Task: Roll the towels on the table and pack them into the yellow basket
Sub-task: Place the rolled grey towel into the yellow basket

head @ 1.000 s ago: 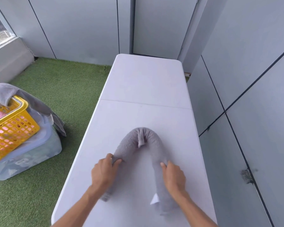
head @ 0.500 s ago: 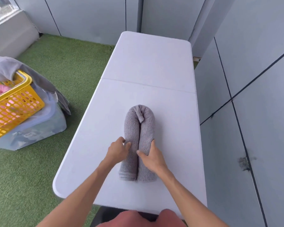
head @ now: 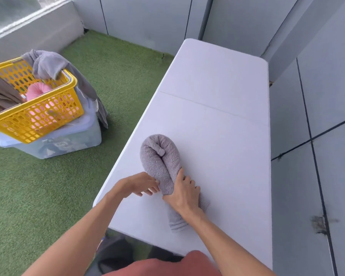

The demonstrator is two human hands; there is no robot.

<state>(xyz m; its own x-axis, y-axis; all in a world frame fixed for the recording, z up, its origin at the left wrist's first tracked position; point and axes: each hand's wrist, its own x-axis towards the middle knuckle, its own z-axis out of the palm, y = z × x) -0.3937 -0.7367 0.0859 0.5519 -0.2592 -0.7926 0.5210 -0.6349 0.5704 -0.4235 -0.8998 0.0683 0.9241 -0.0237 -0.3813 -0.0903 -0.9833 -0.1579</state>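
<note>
The grey terry towel (head: 161,162), rolled into a long tube and bent double, lay on the white folding table (head: 223,124) near its left edge. My right hand (head: 185,196) was curled over the two legs of the roll, pressing them down. My left hand (head: 139,185) touched the roll's left side with fingers loosely extended. Left of the table, the yellow plastic basket (head: 38,116) sat on a clear storage bin (head: 54,144) on green artificial turf (head: 28,186), holding a pink rolled towel (head: 37,91) with grey cloth (head: 48,64) draped over its rim.
</note>
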